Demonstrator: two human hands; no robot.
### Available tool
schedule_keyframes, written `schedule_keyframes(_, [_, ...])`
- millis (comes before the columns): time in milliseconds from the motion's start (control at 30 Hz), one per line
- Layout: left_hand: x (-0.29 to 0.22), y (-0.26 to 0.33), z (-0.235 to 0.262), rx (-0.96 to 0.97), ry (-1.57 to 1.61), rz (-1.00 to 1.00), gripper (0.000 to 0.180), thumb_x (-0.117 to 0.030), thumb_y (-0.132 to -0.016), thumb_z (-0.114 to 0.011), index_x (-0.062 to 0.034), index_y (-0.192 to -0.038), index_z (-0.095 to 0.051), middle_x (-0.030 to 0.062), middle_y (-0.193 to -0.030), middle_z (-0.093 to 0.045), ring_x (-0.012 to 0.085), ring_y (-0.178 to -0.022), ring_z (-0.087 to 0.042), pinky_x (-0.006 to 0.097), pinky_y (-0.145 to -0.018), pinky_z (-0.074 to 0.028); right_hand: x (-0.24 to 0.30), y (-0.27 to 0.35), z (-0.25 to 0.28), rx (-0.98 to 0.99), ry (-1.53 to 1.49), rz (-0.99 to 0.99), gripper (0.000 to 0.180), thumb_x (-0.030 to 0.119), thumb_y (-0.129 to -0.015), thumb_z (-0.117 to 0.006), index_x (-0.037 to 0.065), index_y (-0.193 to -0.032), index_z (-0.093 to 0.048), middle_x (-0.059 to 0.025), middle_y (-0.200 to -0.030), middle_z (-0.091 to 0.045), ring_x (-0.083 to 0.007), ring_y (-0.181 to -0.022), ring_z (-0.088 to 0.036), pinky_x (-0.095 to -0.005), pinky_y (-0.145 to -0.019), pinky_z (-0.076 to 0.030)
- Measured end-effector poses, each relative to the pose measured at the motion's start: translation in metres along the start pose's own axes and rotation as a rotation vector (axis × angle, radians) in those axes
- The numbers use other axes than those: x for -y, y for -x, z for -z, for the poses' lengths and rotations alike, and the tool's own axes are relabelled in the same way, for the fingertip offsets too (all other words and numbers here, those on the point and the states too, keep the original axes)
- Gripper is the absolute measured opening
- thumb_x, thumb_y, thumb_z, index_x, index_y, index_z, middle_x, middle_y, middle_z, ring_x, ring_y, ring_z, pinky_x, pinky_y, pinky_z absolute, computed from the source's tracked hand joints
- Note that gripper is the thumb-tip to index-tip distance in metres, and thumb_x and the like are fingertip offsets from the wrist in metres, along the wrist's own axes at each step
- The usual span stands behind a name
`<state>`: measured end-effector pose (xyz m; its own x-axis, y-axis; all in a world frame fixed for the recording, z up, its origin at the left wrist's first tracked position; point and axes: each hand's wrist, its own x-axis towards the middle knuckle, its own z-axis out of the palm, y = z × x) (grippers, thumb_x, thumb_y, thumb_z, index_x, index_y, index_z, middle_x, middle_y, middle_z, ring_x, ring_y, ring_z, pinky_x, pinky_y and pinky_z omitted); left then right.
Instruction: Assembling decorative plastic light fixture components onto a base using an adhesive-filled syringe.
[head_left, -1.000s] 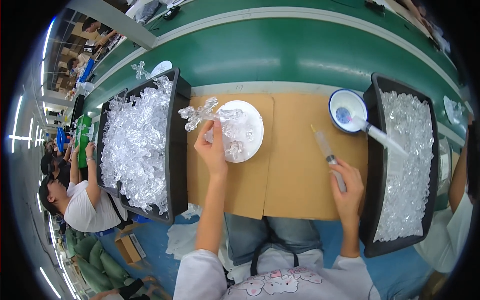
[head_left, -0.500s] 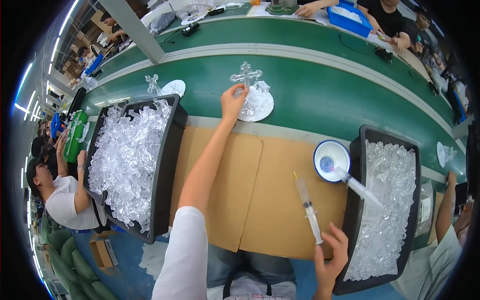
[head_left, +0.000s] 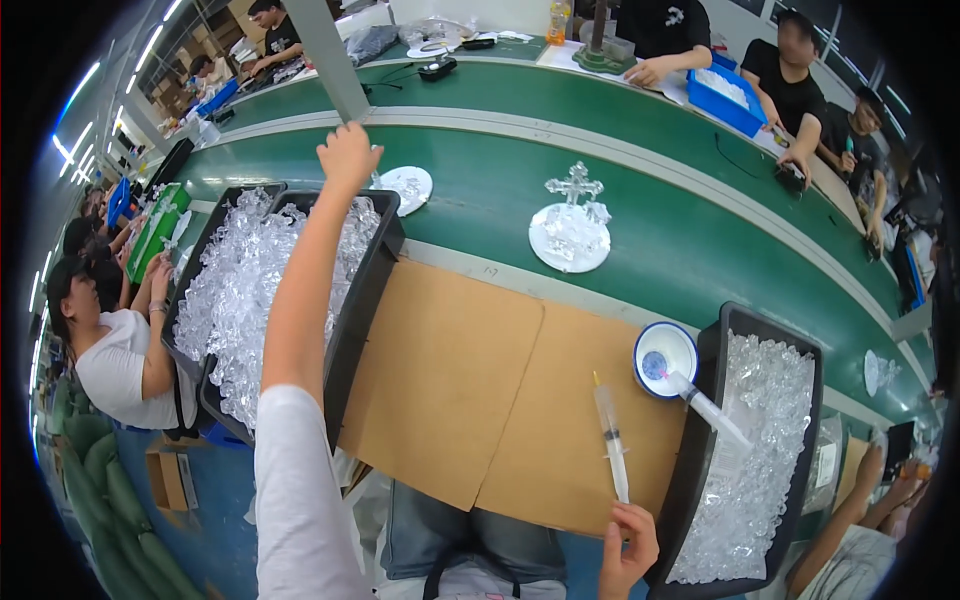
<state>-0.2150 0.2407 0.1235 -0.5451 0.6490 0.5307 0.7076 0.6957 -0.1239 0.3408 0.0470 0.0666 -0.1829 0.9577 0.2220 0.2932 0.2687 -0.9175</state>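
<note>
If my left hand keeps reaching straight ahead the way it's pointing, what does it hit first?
Most likely the grey post standing just beyond the left hand, which is stretched up and away over the green belt. The small white plate lies to its right, off that line. Depth is hard to judge here.
</note>
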Motion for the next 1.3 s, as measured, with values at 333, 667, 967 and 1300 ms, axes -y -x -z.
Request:
schedule_keyframes(333, [-0.029,-0.005,-0.035,0.026,0.389,-0.020,0.015,-0.006,-0.073,-0.057,-0.0048,-0.087,-0.061,0.0193,-0.085,-0.064,0.0353,-0.082,-0.063,0.044,-0.070,-0.051,0.004,0.018,0.004,-0.040,0.040,-0.104,0.013,-0.002,-0.077,-0.059,-0.001,-0.089,-0.063,-0.0096,-0.085,-0.062,-0.0138,-0.070,-0.056,-0.0231,-0.063,-0.044])
schedule_keyframes(667, [-0.036,0.142,0.122,0.021,0.860,-0.472,0.014,-0.003,-0.075,-0.057,-0.0029,-0.090,-0.055,0.0162,-0.084,-0.060,0.0364,-0.077,-0.059,0.042,-0.066,-0.046,0.036,0.005,-0.014,0.019,-0.022,-0.014,0.009,0.000,-0.083,-0.056,-0.003,-0.090,-0.060,-0.0101,-0.092,-0.062,-0.0140,-0.081,-0.058,-0.0223,-0.074,-0.044])
schedule_keyframes(967, [0.008,0.289,0.113,0.222,1.301,-0.239,0.018,-0.003,-0.076,-0.061,-0.0010,-0.093,-0.060,0.0171,-0.088,-0.062,0.0333,-0.084,-0.059,0.040,-0.070,-0.046,0.160,-0.072,-0.140,0.502,0.037,0.409,0.016,0.006,-0.080,-0.062,-0.001,-0.094,-0.063,-0.0069,-0.086,-0.065,-0.0126,-0.078,-0.059,-0.0243,-0.070,-0.043])
schedule_keyframes(1300, [0.039,0.381,0.166,-0.035,1.246,-0.015,0.028,-0.002,-0.075,-0.063,-0.0021,-0.103,-0.060,0.0149,-0.102,-0.060,0.0341,-0.098,-0.056,0.040,-0.083,-0.045,0.167,-0.117,-0.362,0.698,0.453,0.710,0.025,0.028,-0.078,-0.067,0.007,-0.090,-0.061,-0.0089,-0.073,-0.065,-0.0247,-0.068,-0.063,-0.0344,-0.059,-0.048])
